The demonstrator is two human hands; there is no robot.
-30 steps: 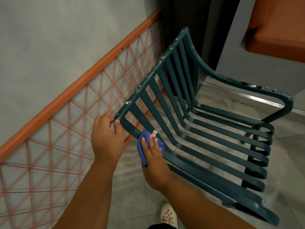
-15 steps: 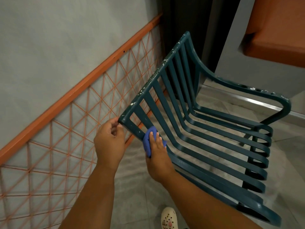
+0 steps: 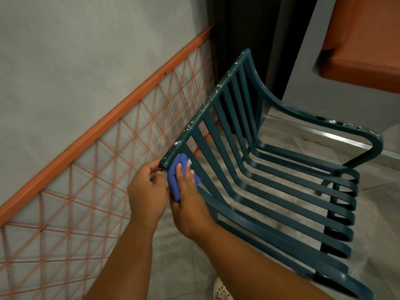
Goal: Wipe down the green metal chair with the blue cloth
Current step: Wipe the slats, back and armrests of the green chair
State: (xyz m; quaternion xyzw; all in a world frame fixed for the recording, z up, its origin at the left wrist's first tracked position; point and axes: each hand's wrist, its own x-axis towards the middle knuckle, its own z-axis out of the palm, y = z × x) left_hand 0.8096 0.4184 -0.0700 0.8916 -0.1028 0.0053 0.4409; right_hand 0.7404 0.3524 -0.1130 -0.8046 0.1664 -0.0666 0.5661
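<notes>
The green metal chair [image 3: 270, 169] with slatted back and seat fills the middle and right of the head view, its paint chipped along the top rail. My left hand [image 3: 147, 191] pinches the near corner of that top rail. My right hand [image 3: 188, 198] holds the bunched blue cloth [image 3: 176, 176] and presses it against the nearest back slat, just below the rail corner. The two hands almost touch.
An orange rail with a criss-cross orange net [image 3: 91, 169] runs along the grey wall on the left. An orange cushioned ledge [image 3: 363, 50] overhangs top right. Grey floor tiles [image 3: 177, 267] lie below, with my white clog [image 3: 220, 291] at the bottom edge.
My right hand slid the cloth up the near slat from lower down to just under the top rail. My left hand kept its hold on the rail corner.
</notes>
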